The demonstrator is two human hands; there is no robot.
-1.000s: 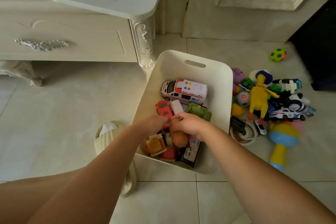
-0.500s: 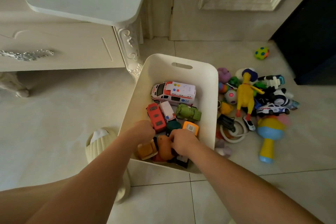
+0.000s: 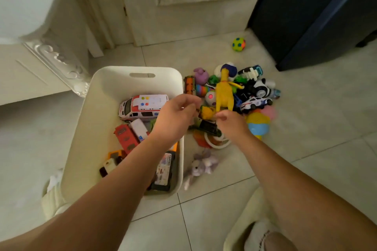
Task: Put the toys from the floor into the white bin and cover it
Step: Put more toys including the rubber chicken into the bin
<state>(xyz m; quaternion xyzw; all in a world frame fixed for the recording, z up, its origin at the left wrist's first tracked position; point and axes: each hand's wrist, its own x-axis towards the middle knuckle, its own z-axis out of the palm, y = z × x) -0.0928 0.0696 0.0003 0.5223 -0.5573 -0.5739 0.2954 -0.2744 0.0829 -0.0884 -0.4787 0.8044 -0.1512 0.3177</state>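
Note:
The white bin (image 3: 114, 71) stands open on the tiled floor, holding a toy ambulance (image 3: 142, 106), a red bus (image 3: 126, 138), a small white car (image 3: 138, 129) and other vehicles. My left hand (image 3: 177, 114) hovers over the bin's right rim, fingers loosely apart and empty. My right hand (image 3: 230, 122) is over the floor pile, its open fingertips next to a small yellow toy (image 3: 207, 112). The pile holds a yellow rubber chicken (image 3: 223, 93), a police car (image 3: 256, 103), a yellow-blue rattle (image 3: 258, 124) and a white ring (image 3: 218, 144). No lid is visible.
A purple plush bunny (image 3: 201, 164) lies beside the bin's near right corner. A spotted ball (image 3: 238, 44) sits alone near a dark cabinet (image 3: 316, 12). An ornate white table leg (image 3: 57, 61) stands left of the bin. My slippered feet (image 3: 259, 234) are at the bottom.
Both hands have come out of the bin's near end and moved right, toward the toys on the floor. The view has swung right.

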